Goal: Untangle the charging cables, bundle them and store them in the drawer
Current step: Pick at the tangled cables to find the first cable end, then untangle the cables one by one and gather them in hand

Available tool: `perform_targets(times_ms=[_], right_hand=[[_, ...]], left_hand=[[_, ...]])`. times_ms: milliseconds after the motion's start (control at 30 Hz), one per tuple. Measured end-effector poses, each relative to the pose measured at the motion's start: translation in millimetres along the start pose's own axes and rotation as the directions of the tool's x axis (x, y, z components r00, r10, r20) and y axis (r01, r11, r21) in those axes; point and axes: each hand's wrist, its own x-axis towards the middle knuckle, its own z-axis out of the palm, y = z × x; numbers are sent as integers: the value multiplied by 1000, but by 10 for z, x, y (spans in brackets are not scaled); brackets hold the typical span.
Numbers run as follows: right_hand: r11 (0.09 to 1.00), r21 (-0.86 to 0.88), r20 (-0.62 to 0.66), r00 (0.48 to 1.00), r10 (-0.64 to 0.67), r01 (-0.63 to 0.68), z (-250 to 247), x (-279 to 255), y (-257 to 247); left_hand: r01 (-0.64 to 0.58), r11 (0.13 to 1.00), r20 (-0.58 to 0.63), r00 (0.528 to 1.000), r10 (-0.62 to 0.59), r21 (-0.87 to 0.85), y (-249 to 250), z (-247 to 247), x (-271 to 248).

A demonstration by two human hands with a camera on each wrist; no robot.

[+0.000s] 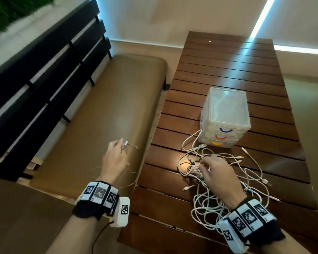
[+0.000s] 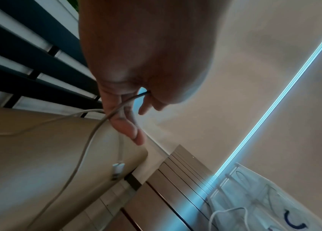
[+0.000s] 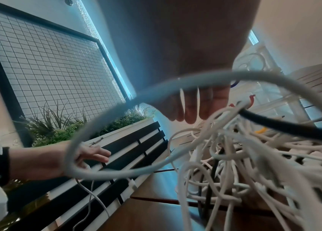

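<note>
A tangle of white charging cables is heaped on the near half of the slatted wooden tabletop, toward its left edge, just in front of a clear plastic drawer unit whose three drawers are seen pushed in. One cable is drawn leftward out of the heap, across the left table edge and over the brown bench cushion; its long run is thus laid crosswise to the table. Its plug end is pinched between the curled fingers of the left hand, which is held above the cushion, well apart from the heap. The right hand is set directly on the knot, fingers bent down into the strands; whether a strand is actually gripped cannot be told. The right hand is judged the nearer one for holding the knot while the cable is pulled free sideways.
</note>
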Motion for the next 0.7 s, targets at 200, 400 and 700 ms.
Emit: perform_targets(times_ms=[200,400,700], right_hand=[[988,-41,96,984,150,-146,85,259,19],[956,-172,344,895,284,-237,116,362,48],[986,-36,291,943,164,-160,16,290,39]], left_hand=[[-48,982,54,997,59,-184,245,185,-161],[0,974,212,976,50,-229,588,468,-346],[-177,946,257,934,248,-270,1032,760,-593]])
